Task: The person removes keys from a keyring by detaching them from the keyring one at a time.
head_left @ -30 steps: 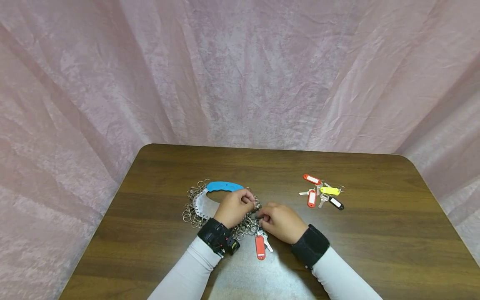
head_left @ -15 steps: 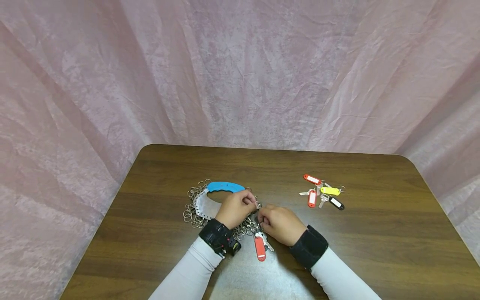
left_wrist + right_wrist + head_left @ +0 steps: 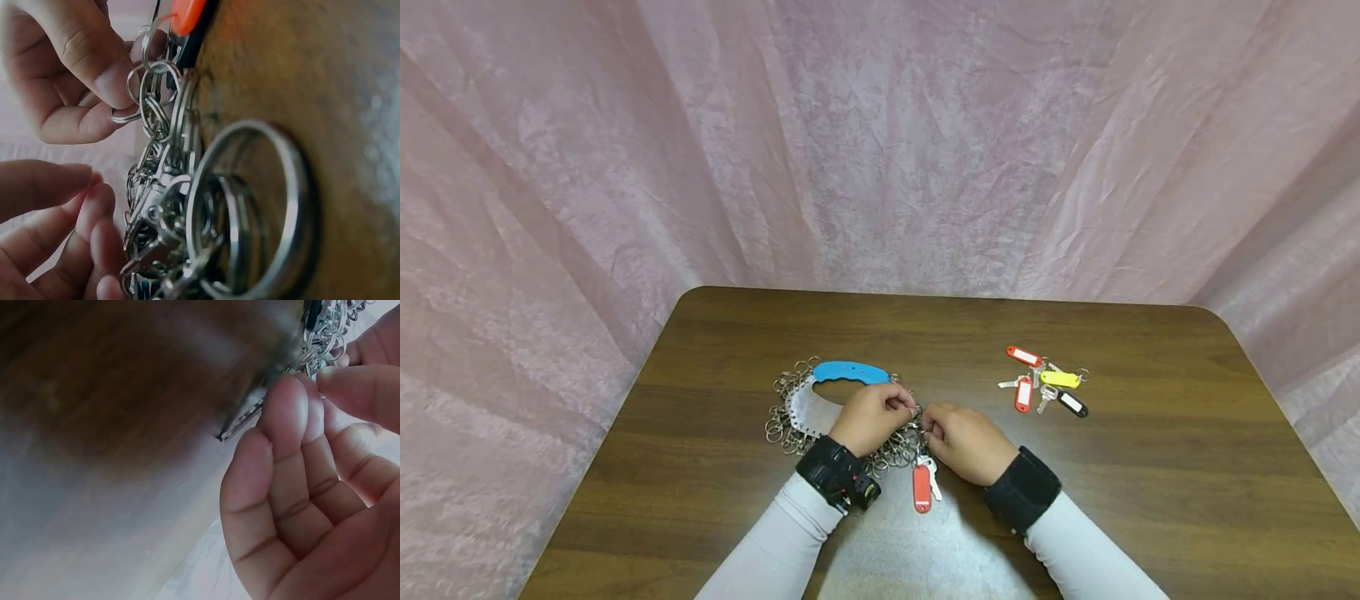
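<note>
A metal key-ring plate (image 3: 808,412) with a blue handle (image 3: 850,372) lies on the table, its rim hung with many split rings (image 3: 891,454). My left hand (image 3: 868,417) is over its right side, thumb and forefinger tips together beside the rings; I cannot tell whether they pinch one. Facing it, my right hand (image 3: 967,443) pinches a split ring (image 3: 128,94) between thumb and forefinger. Linked there hang a red key tag (image 3: 921,489) and a silver key (image 3: 935,482). In the right wrist view, the right hand's curled fingers (image 3: 287,487) hide most of the ring.
To the right on the brown table (image 3: 1150,433) lies a small group of tagged keys: two red tags (image 3: 1023,394), a yellow tag (image 3: 1060,379) and a black tag (image 3: 1072,404). Pink curtains (image 3: 880,150) hang behind the table's back edge.
The red tag and key swing slightly and now hang a little higher. My right hand has shifted a bit upward; my left hand stays nearly in place.
</note>
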